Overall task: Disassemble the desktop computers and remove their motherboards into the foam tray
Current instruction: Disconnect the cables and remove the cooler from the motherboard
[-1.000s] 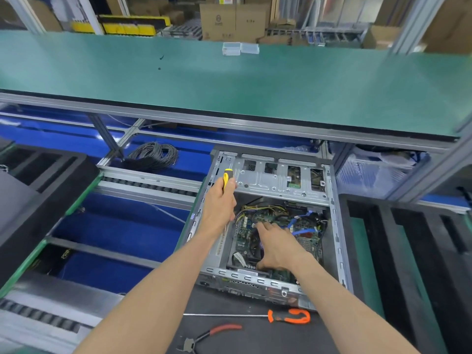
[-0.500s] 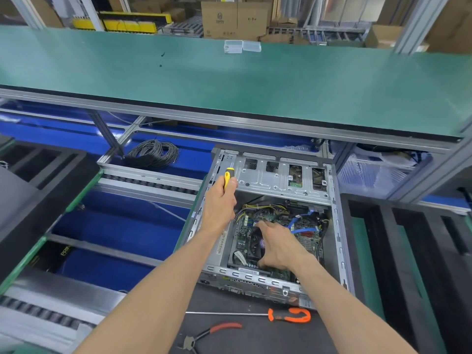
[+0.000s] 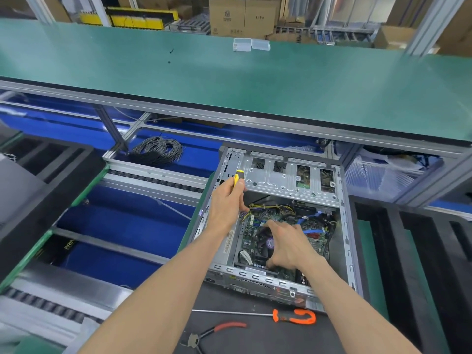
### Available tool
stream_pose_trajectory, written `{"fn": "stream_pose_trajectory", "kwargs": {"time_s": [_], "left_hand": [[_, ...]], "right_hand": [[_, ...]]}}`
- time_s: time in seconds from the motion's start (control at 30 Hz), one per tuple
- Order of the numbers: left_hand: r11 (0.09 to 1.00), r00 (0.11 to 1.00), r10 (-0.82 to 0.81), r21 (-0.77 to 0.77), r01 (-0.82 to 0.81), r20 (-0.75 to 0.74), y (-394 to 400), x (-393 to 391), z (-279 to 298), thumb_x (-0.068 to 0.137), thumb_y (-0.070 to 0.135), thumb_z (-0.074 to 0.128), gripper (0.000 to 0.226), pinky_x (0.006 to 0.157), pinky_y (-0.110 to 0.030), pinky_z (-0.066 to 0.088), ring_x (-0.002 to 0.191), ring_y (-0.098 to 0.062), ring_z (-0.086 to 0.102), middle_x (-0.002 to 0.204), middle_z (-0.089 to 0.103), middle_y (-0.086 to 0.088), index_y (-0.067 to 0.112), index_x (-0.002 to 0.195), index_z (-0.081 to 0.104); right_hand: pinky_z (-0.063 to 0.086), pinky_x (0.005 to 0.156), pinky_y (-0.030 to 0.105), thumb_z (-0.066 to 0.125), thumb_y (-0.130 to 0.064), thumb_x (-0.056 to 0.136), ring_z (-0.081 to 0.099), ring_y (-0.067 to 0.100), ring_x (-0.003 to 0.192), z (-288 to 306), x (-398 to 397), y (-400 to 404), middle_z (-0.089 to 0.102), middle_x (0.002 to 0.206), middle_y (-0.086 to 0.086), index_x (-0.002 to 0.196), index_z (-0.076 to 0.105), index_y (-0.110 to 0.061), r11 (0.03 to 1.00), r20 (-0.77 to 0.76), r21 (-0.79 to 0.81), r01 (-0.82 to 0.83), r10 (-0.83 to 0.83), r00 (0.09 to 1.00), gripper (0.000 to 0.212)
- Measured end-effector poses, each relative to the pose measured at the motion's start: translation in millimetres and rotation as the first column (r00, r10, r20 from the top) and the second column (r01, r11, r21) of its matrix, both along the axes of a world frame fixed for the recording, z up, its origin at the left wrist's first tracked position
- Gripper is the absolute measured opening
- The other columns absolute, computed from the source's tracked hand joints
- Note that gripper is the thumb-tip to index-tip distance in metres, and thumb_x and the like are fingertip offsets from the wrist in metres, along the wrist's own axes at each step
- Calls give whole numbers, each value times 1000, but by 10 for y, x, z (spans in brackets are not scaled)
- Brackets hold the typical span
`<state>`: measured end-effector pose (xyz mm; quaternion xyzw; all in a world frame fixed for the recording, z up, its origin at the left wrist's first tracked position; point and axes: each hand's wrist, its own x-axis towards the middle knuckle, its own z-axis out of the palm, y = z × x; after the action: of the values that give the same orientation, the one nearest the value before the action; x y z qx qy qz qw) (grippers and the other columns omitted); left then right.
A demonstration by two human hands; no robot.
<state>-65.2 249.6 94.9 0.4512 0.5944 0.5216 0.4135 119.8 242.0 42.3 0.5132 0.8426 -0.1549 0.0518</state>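
Observation:
An open grey desktop case [image 3: 344, 226] lies on its side in front of me. Inside it sits the green motherboard [image 3: 251, 226] with yellow and blue cables and a dark fan [image 3: 263, 245]. My left hand [image 3: 227, 205] grips a yellow-and-black screwdriver [image 3: 237, 178] at the case's left wall, its tip hidden behind the hand. My right hand [image 3: 288, 245] reaches down onto the board, fingers spread over the fan and thumb near the board's near edge. Black foam trays stand at the right [image 3: 413, 251] and the left [image 3: 46, 180].
A long orange-handled screwdriver [image 3: 293, 316] and orange-handled pliers [image 3: 217, 330] lie on the dark mat below the case. A coil of black cable [image 3: 158, 149] rests on the blue lower shelf. A green bench top [image 3: 229, 85] overhangs the far side, with small clear boxes [image 3: 251, 44].
My right hand has slid slightly toward the near edge of the board, fingers spreading over the fan. My left hand with the screwdriver stays almost still.

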Motion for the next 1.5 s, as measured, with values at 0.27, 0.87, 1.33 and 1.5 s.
{"fn": "stream_pose_trajectory", "kwargs": {"time_s": [0.27,0.87,1.33,1.5], "left_hand": [[988,985,-104,-98,118,137,19,12,226,97,22,64,14,78,-28,52,88,-9,69,93,77,10,20,95,77],[957,942,-275,39,288,-193,-376,7,20,92,18,69,30,79,-15,52,86,-10,71,87,73,2,31,119,65],[971,947,-189,91,219,-261,-411,-17,-32,88,13,70,23,85,-25,54,90,-9,70,90,73,8,29,104,73],[938,929,-243,178,299,-280,-479,-35,-20,91,13,59,29,86,-31,57,94,-18,71,101,75,11,29,110,74]], "right_hand": [[19,106,44,49,-69,76,38,18,123,149,43,-97,47,132,-9,141,47,-34,986,-295,101,129,-94,951,74],[40,67,4,79,-22,85,65,-9,76,256,-223,-127,69,73,-21,74,68,-36,952,-640,-294,85,-262,722,21],[51,81,24,77,-20,87,70,5,83,184,-222,-111,76,83,-8,82,75,-23,942,-611,-325,85,-278,741,7],[47,72,22,74,-16,88,64,-1,71,195,-240,-125,73,77,-8,86,75,-15,953,-596,-302,37,-219,772,3]]}}
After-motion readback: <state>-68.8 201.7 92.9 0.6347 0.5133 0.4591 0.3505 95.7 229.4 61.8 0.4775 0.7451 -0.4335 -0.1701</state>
